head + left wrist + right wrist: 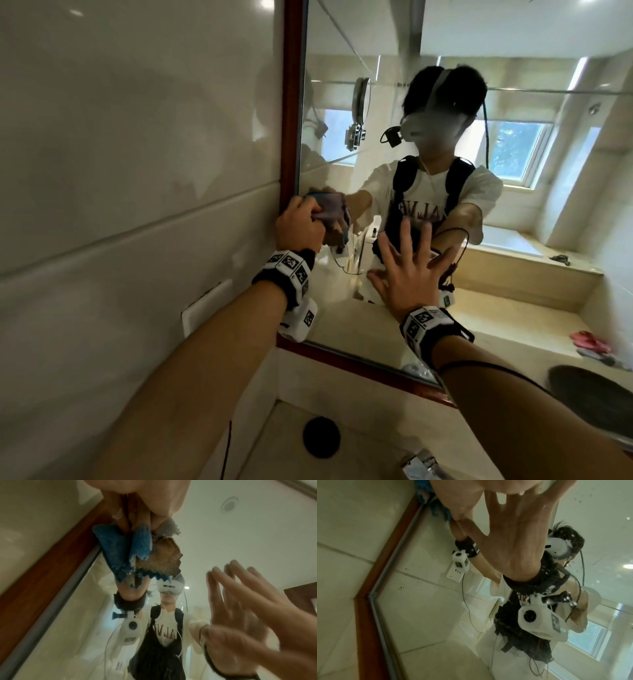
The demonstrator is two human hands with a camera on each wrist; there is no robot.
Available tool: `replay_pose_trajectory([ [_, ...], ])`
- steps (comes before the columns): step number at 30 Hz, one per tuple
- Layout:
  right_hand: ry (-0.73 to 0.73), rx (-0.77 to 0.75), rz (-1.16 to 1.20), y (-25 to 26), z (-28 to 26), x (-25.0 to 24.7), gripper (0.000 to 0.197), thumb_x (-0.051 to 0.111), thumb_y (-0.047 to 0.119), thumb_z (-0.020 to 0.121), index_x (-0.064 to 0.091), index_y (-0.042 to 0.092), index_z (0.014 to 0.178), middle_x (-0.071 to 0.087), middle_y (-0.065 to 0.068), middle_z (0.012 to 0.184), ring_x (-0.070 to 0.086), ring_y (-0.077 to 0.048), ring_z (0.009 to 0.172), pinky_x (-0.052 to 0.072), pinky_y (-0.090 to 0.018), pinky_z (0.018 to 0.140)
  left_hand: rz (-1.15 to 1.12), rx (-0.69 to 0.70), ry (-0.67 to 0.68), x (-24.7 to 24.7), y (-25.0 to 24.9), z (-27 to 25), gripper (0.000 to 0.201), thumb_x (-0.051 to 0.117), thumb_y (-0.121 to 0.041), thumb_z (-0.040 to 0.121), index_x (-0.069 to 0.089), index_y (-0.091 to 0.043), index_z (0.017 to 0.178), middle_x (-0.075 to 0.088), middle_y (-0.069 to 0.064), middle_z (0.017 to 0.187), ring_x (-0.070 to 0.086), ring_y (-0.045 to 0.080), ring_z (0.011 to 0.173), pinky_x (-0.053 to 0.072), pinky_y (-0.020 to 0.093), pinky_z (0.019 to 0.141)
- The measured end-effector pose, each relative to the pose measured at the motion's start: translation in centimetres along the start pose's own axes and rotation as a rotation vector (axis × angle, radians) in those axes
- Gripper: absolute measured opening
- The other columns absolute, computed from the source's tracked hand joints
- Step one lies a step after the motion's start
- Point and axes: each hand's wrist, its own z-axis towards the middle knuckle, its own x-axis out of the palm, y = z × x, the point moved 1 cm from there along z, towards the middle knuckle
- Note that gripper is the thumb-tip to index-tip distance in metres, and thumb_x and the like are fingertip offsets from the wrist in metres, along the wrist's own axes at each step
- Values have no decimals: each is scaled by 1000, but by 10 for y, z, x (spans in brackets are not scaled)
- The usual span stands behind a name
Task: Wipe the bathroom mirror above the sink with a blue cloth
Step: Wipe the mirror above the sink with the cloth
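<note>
The mirror (387,329) has a brown wooden frame (291,102) and hangs above the sink. My left hand (299,226) grips a bunched blue cloth (330,210) and holds it against the glass, right beside the frame's left edge. The left wrist view shows my curled fingers (137,507) pinching the cloth (116,547), which is blue with a brownish side. My right hand (409,270) lies flat on the glass with its fingers spread, to the right of the cloth and slightly lower. It holds nothing. In the right wrist view that hand (488,488) meets its own reflection.
Below the mirror lies a beige sink (274,455) with a black drain (321,437) and a chrome faucet (423,464). A white wall plate (205,308) sits on the tiled wall to the left. A dark round object (596,397) stands at the right edge.
</note>
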Motion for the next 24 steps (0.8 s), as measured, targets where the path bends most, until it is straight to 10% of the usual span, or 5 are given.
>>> replay_pose_trajectory([
  [15, -165, -18, 84, -6, 110, -86, 76, 56, 53, 84, 22, 33, 149, 8, -10, 161, 2, -42, 147, 10, -75, 105, 36, 80, -130, -52, -96, 119, 20, 54, -7, 85, 67, -15, 98, 57, 10, 113, 58, 32, 95, 45, 31, 77],
  [24, -169, 23, 104, -2, 112, -65, 63, 43, 54, 91, 28, 35, 149, 11, -7, 162, 4, -41, 147, 7, -76, 103, -24, 151, -194, -25, -74, 95, 22, 52, -3, 64, 66, -11, 78, 61, 11, 88, 57, 33, 75, 45, 33, 59],
])
